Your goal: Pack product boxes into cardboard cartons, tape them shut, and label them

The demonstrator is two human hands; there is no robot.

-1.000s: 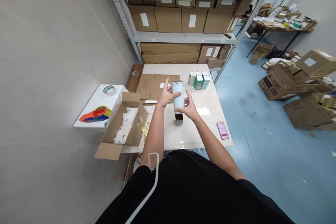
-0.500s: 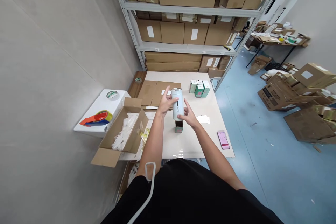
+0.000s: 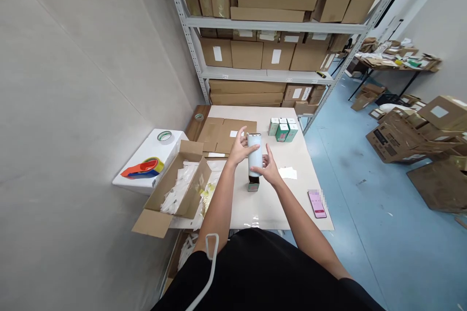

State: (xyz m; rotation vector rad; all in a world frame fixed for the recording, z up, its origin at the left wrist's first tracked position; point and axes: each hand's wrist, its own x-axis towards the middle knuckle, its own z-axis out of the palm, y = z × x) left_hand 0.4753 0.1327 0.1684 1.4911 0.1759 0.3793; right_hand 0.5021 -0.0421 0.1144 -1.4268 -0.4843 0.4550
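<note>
Between my two hands stands a pale blue tumbler [image 3: 255,155] with a silvery top, held upright over the table. My left hand [image 3: 239,149] grips its upper left side, thumb across the front. Lower down on the right, my right hand [image 3: 269,169] holds it near the base, thumb in front and index finger raised. Just below the tumbler is a small green box [image 3: 253,186] with a dark open top; whether the two touch, I cannot tell. Several green and white boxes [image 3: 282,131] stand farther back on the table.
Flattened cardboard [image 3: 221,133] lies at the table's back left. An open carton [image 3: 175,184] of white packing material sits left, near a tape dispenser [image 3: 144,169]. White paper [image 3: 288,173] and a phone [image 3: 317,204] lie right. A shelf rack [image 3: 270,75] with cartons stands behind.
The tumbler has turned in my hands, so the dark lettering on its front no longer shows. Both hands still hold it above the small box. The whole view has shifted slightly.
</note>
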